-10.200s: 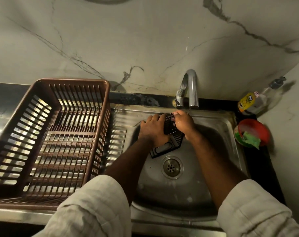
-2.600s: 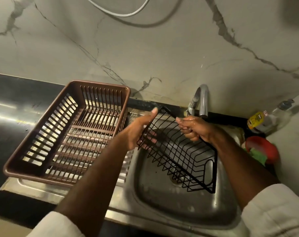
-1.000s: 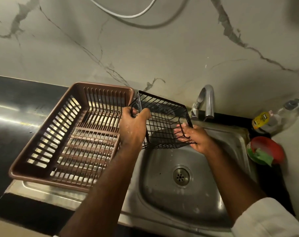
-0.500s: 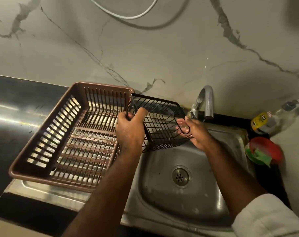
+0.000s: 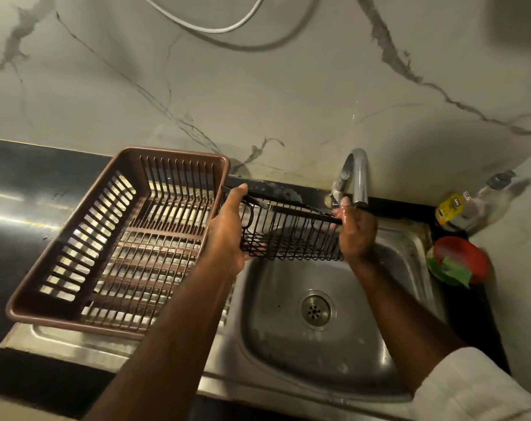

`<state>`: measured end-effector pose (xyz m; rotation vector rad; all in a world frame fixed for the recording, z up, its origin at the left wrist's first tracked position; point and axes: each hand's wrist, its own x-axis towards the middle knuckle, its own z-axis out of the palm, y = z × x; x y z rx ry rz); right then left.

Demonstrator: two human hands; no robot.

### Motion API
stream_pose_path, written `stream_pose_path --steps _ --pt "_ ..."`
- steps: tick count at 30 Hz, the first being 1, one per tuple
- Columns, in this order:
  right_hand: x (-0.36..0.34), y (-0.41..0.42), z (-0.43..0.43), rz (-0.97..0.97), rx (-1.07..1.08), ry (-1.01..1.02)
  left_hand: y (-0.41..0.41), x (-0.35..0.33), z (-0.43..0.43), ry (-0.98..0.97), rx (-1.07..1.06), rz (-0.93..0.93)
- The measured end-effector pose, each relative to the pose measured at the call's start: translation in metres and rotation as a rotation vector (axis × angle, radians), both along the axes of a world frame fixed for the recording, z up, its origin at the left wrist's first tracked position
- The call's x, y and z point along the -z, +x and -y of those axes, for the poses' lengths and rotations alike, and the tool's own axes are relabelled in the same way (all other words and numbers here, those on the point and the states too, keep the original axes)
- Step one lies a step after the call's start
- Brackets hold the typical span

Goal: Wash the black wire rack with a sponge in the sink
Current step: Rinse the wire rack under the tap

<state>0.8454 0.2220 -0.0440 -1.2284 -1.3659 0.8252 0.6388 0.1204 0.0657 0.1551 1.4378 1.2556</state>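
I hold the black wire rack in the air over the back of the steel sink, just below the tap. It is roughly level, its long side facing me. My left hand grips its left end, thumb up at the top rim. At the right end my wet right hand holds the rack. A green sponge lies in a red bowl on the counter to the right, away from both hands.
A brown plastic dish basket stands on the draining board left of the sink, close to my left hand. A dish soap bottle lies in the back right corner. A marble wall rises behind, with a white cable hanging across it.
Over the last second the rack has been tipped from tilted open toward me to level, and has shifted slightly right toward the tap. Both hands have kept their grip.
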Motion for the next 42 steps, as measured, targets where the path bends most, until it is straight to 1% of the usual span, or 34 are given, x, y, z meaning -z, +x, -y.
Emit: stream_pose_path --steps 2,3,4,7,11,13,15,17,18,19,20,23,25,27,29,31,33,36,38,40,42 --pt "-0.004 0.003 0.005 0.196 -0.021 0.056 -0.002 0.001 -0.002 -0.018 0.028 0.029" --pt "-0.006 0.005 0.007 0.255 -0.025 0.07 -0.001 0.001 -0.003 -0.028 0.05 0.052" --pt "-0.007 0.005 0.008 0.27 -0.041 0.072 0.002 0.0 -0.005 -0.038 0.074 0.071" --pt "-0.006 -0.001 0.01 0.16 -0.105 0.023 0.02 0.001 -0.012 -0.082 0.125 0.068" --pt "0.008 0.002 -0.005 0.06 -0.052 -0.158 0.039 0.004 -0.02 -0.127 0.119 -0.001" --pt "0.015 0.009 -0.013 0.001 -0.036 -0.252 0.04 0.008 -0.023 -0.156 0.185 -0.102" --pt "0.016 0.014 -0.016 -0.101 -0.022 -0.346 0.036 0.017 -0.023 -0.152 0.217 -0.321" --pt "0.009 0.017 -0.015 -0.199 -0.021 -0.413 0.027 0.026 -0.022 -0.104 0.229 -0.571" --pt "0.004 0.018 -0.014 -0.221 -0.023 -0.45 0.022 0.03 -0.022 -0.065 0.231 -0.647" --pt "0.0 0.019 -0.013 -0.216 -0.023 -0.49 0.017 0.033 -0.021 -0.02 0.244 -0.674" --pt "-0.003 0.02 -0.011 -0.198 -0.025 -0.535 0.013 0.038 -0.019 0.032 0.275 -0.651" --pt "0.0 0.026 -0.008 -0.193 -0.106 -0.616 0.012 0.048 -0.014 0.184 0.474 -0.456" --pt "0.008 0.029 -0.007 -0.21 -0.166 -0.681 0.018 0.057 -0.009 0.238 0.527 -0.409" --pt "0.016 0.029 -0.007 -0.207 -0.189 -0.758 0.026 0.066 -0.003 0.269 0.444 -0.411" --pt "0.018 0.029 -0.005 -0.255 -0.237 -0.829 0.033 0.073 0.001 0.304 0.324 -0.415" --pt "0.018 0.028 -0.004 -0.306 -0.273 -0.876 0.038 0.076 0.002 0.293 0.237 -0.401" --pt "0.021 0.026 -0.004 -0.336 -0.3 -0.899 0.042 0.076 0.003 0.278 0.21 -0.412" --pt "0.024 0.022 -0.004 -0.393 -0.321 -0.914 0.047 0.077 0.002 0.29 0.252 -0.448" --pt "0.025 0.019 -0.003 -0.358 -0.31 -0.907 0.049 0.077 0.001 0.255 0.254 -0.487" --pt "0.024 0.015 -0.003 -0.313 -0.292 -0.897 0.05 0.08 -0.001 0.238 0.186 -0.51" --pt "0.018 0.009 -0.006 -0.31 -0.268 -0.882 0.052 0.079 -0.003 0.219 0.157 -0.556"
